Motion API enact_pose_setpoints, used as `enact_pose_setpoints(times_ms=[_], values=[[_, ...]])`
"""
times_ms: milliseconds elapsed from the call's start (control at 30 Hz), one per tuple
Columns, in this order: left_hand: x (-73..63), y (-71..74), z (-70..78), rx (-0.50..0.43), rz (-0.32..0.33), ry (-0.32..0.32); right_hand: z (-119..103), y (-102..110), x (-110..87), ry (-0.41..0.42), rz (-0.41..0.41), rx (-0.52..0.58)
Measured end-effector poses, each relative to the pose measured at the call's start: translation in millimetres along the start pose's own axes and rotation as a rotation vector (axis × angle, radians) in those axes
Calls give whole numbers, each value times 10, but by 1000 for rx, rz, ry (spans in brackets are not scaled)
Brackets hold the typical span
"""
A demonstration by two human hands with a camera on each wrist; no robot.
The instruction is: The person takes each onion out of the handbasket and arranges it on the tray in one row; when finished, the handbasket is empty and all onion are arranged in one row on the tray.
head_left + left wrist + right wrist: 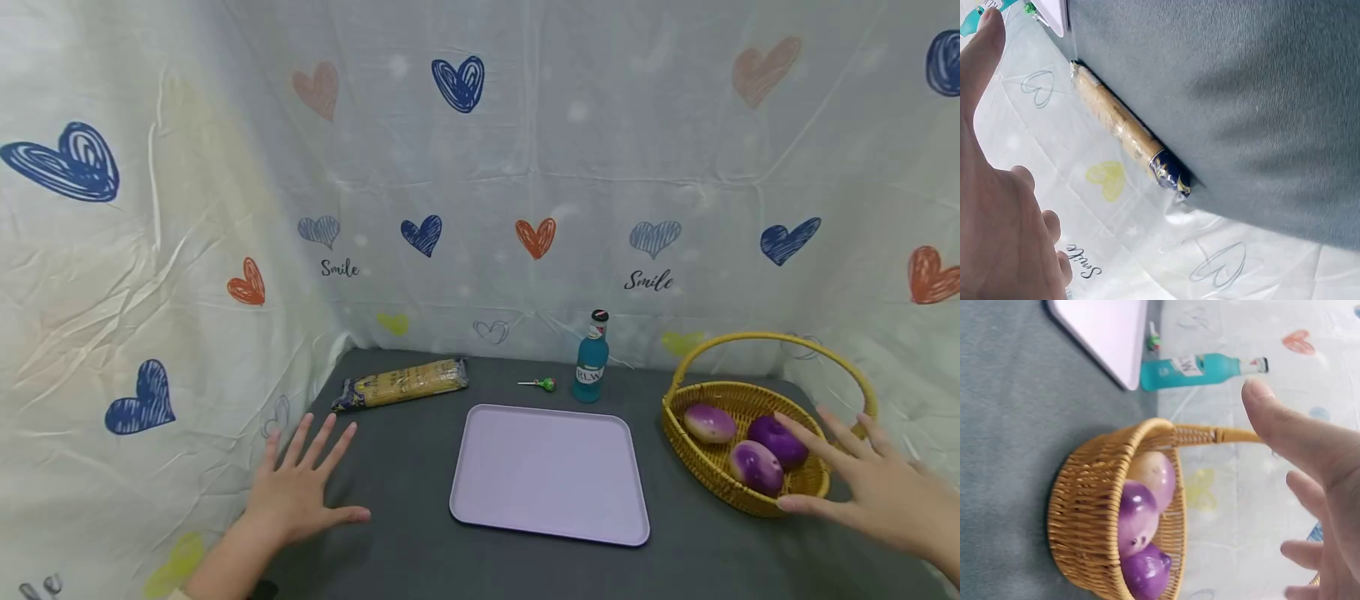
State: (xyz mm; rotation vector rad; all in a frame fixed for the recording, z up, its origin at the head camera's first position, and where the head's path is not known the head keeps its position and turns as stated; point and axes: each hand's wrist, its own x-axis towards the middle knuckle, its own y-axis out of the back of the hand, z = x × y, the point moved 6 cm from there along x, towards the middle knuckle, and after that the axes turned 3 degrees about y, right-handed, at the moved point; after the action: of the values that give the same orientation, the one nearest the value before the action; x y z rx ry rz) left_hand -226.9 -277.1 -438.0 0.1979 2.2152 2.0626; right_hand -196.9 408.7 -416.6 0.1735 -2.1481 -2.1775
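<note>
My left hand (291,493) is held over the left side of the dark table, fingers spread, holding nothing. Beyond its fingertips lies a long plastic pack of what looks like dried noodles (403,383), tan with a dark blue end. On the right, my other hand (873,483) spreads its fingers in front of a yellow wicker basket (708,482), overlapping its right rim in the head view. Inside the basket are two purple-and-white vegetables, one nearer (756,468) and one farther (709,423), and a deep purple one (780,442). The right wrist view shows the thumb apart from the basket handle (1238,435).
A pale lilac tray (550,475) lies mid-table. Behind it are a green-headed lollipop (547,384) and an upright blue glass bottle (591,367). White cloth printed with hearts (525,283) hangs around the back and sides of the table (397,500).
</note>
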Motion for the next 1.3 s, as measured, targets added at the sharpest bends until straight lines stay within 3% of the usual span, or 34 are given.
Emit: enact_pose_setpoints(times_ms=[167,433,733,900,1300], values=[[22,-97,37,-74,22,-16,9,92,107,68,26,124],[130,-267,167,-147,76,-53,26,157,186,107,47,186],[232,-440,461,-337,-4,-132,3,162,302,163,75,251],[301,-500,611,-381,-11,-153,-49,190,339,217,134,281],[503,-711,843,-565,-60,-129,-67,214,492,259,147,333]])
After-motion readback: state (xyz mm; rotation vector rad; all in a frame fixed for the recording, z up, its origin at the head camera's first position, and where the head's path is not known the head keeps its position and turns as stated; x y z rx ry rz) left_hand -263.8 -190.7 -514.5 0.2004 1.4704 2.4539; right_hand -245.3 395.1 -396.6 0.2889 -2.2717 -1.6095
